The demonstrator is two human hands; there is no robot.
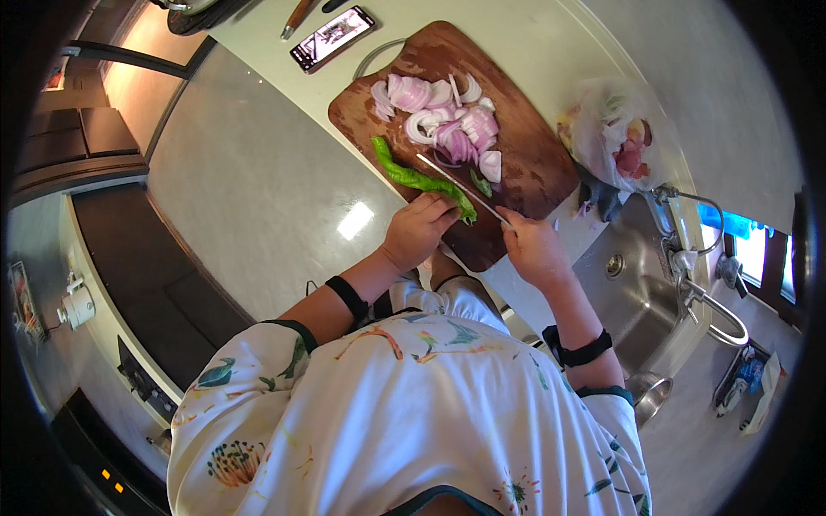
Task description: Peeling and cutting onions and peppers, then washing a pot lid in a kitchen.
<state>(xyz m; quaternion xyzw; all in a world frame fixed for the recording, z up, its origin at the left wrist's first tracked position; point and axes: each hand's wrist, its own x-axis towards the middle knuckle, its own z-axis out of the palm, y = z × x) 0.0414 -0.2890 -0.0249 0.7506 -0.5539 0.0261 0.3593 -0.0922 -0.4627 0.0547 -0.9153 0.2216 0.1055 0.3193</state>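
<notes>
A long, wrinkled green pepper (413,175) lies along the near left edge of a wooden cutting board (529,161). My left hand (419,229) holds the pepper near its right end with bent fingers. In my right hand (532,248) is a knife (461,187), seen nearly edge-on, its blade just to the right of the pepper. A small green pepper piece (481,183) rests on the board beyond the blade. Sliced red onion (452,119) is heaped on the far part of the board.
A phone (333,39) with a lit screen and a wooden-handled tool (297,18) lie on the counter beyond the board. Right of the board are a clear plastic bag (619,138) of scraps and a steel sink (635,284) with a curved faucet (723,322).
</notes>
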